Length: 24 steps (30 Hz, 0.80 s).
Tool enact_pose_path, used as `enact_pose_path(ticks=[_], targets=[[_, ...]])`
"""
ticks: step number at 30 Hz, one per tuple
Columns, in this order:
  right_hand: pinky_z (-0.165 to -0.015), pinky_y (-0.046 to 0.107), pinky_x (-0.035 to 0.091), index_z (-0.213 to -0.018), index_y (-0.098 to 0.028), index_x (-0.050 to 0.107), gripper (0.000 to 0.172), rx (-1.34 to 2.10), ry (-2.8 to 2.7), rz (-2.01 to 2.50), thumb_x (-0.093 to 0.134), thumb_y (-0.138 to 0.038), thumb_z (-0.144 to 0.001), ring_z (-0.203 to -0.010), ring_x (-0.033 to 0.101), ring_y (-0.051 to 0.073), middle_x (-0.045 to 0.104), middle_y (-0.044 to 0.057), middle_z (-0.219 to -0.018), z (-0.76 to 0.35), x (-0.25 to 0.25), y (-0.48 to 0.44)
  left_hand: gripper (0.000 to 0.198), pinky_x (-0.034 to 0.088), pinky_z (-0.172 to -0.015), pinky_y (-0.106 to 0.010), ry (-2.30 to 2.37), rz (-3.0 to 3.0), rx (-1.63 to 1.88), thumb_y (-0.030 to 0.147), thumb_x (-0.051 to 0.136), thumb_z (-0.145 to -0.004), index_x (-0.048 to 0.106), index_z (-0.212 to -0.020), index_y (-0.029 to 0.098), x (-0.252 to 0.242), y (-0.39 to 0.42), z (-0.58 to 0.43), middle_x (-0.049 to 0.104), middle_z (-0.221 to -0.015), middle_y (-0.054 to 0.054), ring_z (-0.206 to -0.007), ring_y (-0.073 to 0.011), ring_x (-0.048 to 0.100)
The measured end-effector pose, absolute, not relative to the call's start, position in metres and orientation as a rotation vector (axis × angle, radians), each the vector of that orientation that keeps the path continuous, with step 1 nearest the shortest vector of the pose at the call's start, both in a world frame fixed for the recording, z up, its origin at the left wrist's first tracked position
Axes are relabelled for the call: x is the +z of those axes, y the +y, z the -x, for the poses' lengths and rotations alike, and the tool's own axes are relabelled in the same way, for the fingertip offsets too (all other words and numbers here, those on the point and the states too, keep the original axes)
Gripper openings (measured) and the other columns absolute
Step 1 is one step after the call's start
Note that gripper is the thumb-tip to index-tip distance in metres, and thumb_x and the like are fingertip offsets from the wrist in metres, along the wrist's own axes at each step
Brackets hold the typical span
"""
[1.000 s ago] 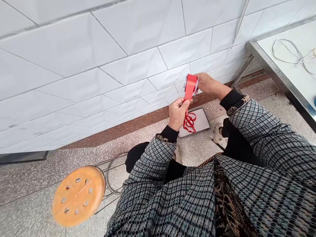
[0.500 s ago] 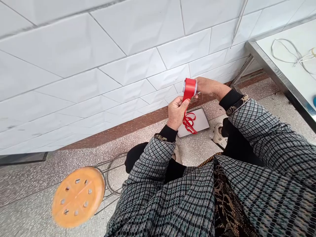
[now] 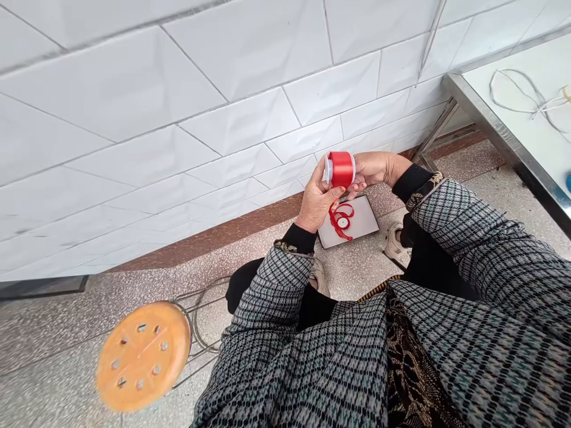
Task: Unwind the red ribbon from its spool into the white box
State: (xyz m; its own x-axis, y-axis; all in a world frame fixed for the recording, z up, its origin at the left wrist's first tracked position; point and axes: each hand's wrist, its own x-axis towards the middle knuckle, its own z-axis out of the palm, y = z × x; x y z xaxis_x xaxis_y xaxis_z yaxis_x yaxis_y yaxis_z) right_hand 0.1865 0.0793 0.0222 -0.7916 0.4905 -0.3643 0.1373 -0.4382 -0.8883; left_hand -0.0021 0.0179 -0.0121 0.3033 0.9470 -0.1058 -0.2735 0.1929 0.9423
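Note:
A spool of red ribbon with white end discs is held between both my hands in front of the tiled wall. My right hand grips the spool from the right side. My left hand closes round the spool's left end and pinches the loose red ribbon tail, which hangs down in loops below the spool. Directly beneath, a flat white board with a dark edge lies on the floor.
An orange round stool with holes stands at lower left. A metal-edged white table with thin cords on it is at upper right. My shoes rest on the speckled floor by the white tiled wall.
Both hands have lowered the spool and drawn it closer. The left hand has moved up against the spool, shortening the stretched ribbon between them.

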Motion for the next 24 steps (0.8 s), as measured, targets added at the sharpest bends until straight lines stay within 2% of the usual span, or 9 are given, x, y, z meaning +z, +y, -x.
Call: enact_pose_path(ticks=[2, 5, 7, 9, 11, 15, 17, 20, 24], targets=[[-0.065, 0.028, 0.065, -0.082, -0.019, 0.061, 0.042, 2.399, -1.511, 0.796, 0.082, -0.053, -0.096, -0.040, 0.041, 0.007, 0.057, -0.006, -0.052, -0.186, 0.019, 0.078, 0.088, 0.029, -0.036, -0.024, 0.822, -0.997, 1.008, 0.039, 0.107, -0.065, 0.066, -0.142, 0.031, -0.012, 0.020, 0.006, 0.065, -0.064, 0.010, -0.034, -0.0049, 0.038], [-0.066, 0.030, 0.065, -0.084, -0.020, 0.059, 0.045, 2.418, -1.547, 0.711, 0.076, -0.058, -0.100, -0.038, 0.037, 0.006, 0.057, -0.006, -0.052, -0.184, 0.016, 0.075, 0.087, 0.028, -0.035, -0.023, 0.801, -0.992, 1.005, 0.043, 0.109, -0.061, 0.067, -0.136, 0.030, -0.013, 0.021, 0.008, 0.066, -0.065, 0.009, -0.034, -0.0044, 0.038], [-0.064, 0.028, 0.063, -0.084, -0.019, 0.060, 0.047, 2.369, -1.618, 0.719, 0.077, -0.061, -0.099, -0.040, 0.041, 0.007, 0.059, -0.004, -0.054, -0.185, 0.017, 0.073, 0.084, 0.027, -0.035, -0.023, 0.791, -0.992, 1.011, 0.049, 0.110, -0.059, 0.068, -0.129, 0.030, -0.014, 0.019, 0.007, 0.066, -0.065, 0.009, -0.034, -0.0040, 0.037], [-0.062, 0.026, 0.060, -0.085, -0.018, 0.063, 0.047, 2.231, -1.724, 0.814, 0.078, -0.061, -0.097, -0.047, 0.052, 0.009, 0.065, 0.000, -0.060, -0.186, 0.021, 0.072, 0.078, 0.026, -0.035, -0.023, 0.759, -0.984, 1.034, 0.055, 0.108, -0.060, 0.068, -0.121, 0.029, -0.013, 0.018, 0.006, 0.064, -0.063, 0.010, -0.034, -0.0040, 0.034], [-0.064, 0.025, 0.058, -0.090, -0.017, 0.066, 0.040, 1.937, -1.837, 0.987, 0.077, -0.054, -0.099, -0.057, 0.062, 0.012, 0.070, 0.003, -0.070, -0.187, 0.029, 0.071, 0.071, 0.026, -0.035, -0.022, 0.729, -0.965, 1.062, 0.060, 0.106, -0.063, 0.066, -0.112, 0.028, -0.012, 0.017, 0.004, 0.057, -0.056, 0.012, -0.034, -0.0043, 0.032], [-0.080, 0.028, 0.054, -0.105, -0.016, 0.072, 0.012, 1.012, -2.041, 1.341, 0.069, -0.026, -0.102, -0.084, 0.071, 0.019, 0.077, 0.006, -0.091, -0.187, 0.044, 0.067, 0.061, 0.027, -0.037, -0.020, 0.728, -0.928, 1.067, 0.063, 0.102, -0.070, 0.062, -0.100, 0.027, -0.011, 0.014, 0.000, 0.041, -0.046, 0.015, -0.036, -0.0054, 0.028], [-0.087, 0.033, 0.052, -0.108, -0.015, 0.073, 0.012, 0.663, -2.142, 1.471, 0.065, -0.020, -0.102, -0.097, 0.073, 0.025, 0.079, 0.011, -0.100, -0.186, 0.047, 0.066, 0.059, 0.027, -0.038, -0.021, 0.749, -0.925, 1.061, 0.063, 0.100, -0.074, 0.062, -0.099, 0.027, -0.011, 0.013, -0.002, 0.041, -0.046, 0.015, -0.037, -0.0058, 0.029], [-0.090, 0.038, 0.051, -0.108, -0.014, 0.074, 0.017, 0.404, -2.214, 1.627, 0.058, -0.018, -0.104, -0.104, 0.073, 0.032, 0.080, 0.017, -0.107, -0.188, 0.044, 0.070, 0.051, 0.028, -0.038, -0.022, 0.807, -0.934, 1.047, 0.063, 0.094, -0.082, 0.066, -0.099, 0.025, -0.010, 0.011, -0.007, 0.041, -0.046, 0.014, -0.037, -0.0062, 0.030], [-0.090, 0.040, 0.051, -0.107, -0.014, 0.075, 0.019, 0.266, -2.169, 1.660, 0.057, -0.019, -0.104, -0.108, 0.073, 0.037, 0.079, 0.019, -0.102, -0.197, 0.032, 0.083, 0.046, 0.028, -0.039, -0.022, 0.903, -0.988, 1.052, 0.062, 0.089, -0.088, 0.068, -0.084, 0.021, -0.011, 0.008, -0.010, 0.041, -0.046, 0.012, -0.036, -0.0053, 0.033]])
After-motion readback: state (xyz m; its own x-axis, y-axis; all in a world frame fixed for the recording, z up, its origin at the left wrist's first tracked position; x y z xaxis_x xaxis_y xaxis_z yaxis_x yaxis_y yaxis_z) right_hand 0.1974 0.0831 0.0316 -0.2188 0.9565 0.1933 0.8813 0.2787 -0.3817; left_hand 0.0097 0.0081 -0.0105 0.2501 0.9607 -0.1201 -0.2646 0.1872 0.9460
